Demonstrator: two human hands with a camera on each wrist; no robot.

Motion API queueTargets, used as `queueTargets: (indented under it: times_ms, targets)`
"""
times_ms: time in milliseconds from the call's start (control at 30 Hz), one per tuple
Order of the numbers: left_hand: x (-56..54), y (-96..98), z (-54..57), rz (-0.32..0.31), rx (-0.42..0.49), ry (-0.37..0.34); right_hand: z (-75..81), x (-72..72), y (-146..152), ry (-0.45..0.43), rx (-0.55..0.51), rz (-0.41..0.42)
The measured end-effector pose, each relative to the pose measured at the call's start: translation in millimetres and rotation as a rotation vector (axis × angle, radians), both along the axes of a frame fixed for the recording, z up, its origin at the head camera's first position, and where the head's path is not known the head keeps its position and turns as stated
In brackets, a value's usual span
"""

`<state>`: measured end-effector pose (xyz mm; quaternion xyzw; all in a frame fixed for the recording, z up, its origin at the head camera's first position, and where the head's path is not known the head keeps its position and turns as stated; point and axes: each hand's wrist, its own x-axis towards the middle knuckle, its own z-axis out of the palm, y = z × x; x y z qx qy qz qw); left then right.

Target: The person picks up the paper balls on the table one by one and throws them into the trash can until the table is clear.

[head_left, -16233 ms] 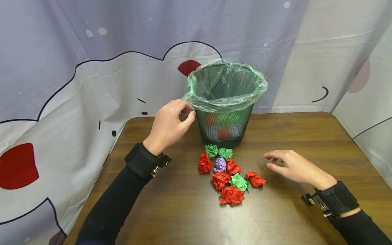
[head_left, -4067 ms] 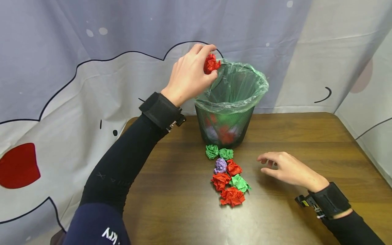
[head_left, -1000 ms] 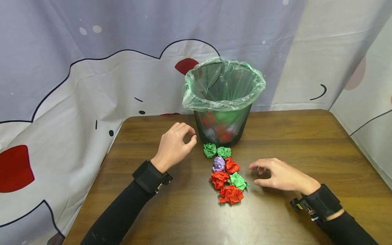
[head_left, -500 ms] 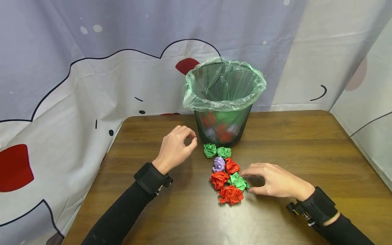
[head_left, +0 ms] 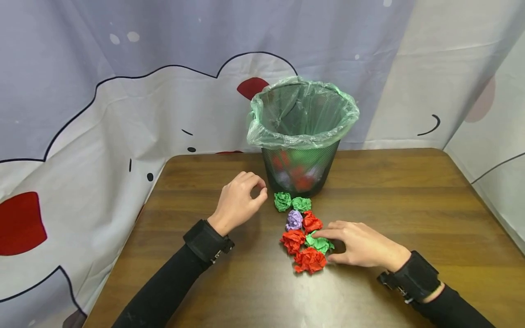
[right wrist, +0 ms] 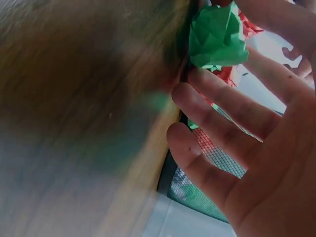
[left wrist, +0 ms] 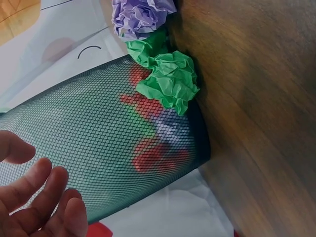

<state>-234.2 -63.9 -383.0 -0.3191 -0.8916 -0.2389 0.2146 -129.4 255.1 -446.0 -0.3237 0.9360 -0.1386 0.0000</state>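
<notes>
My right hand (head_left: 362, 243) reaches over a light green crumpled paper ball (head_left: 321, 244), its thumb and forefinger on either side. In the right wrist view that green ball stands beyond the spread fingers (right wrist: 217, 133); a firm grip on it is not visible. My left hand (head_left: 238, 202) hovers left of the bin with loosely bent fingers, holding nothing. Around the green ball lie red paper balls (head_left: 310, 260), a purple one (head_left: 294, 220) and two darker green ones (head_left: 282, 201) near the bin's foot.
A black mesh bin (head_left: 301, 168) with a green plastic liner (head_left: 303, 136) stands at the back of the wooden table (head_left: 410, 191). Coloured paper balls show through its mesh. A patterned curtain (head_left: 164, 105) hangs behind the table.
Earlier, the left hand held a red paper ball over the bin; now it is lower and holds nothing. The right hand has moved left to the light green ball. Fewer red balls lie on the table.
</notes>
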Motion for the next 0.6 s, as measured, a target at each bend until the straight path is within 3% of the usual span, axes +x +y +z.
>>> queueTargets:
  times_ms: [267, 600]
  targets:
    - [-1.4, -0.4, -3.9, 0.01, -0.01, -0.006, -6.0, -4.1, -5.5, 0.064, -0.036, 0.018]
    - [-0.5, -1.7, -7.2, 0.015, -0.006, -0.023, -5.8, -6.2, -5.7, -0.029, -0.07, 0.003]
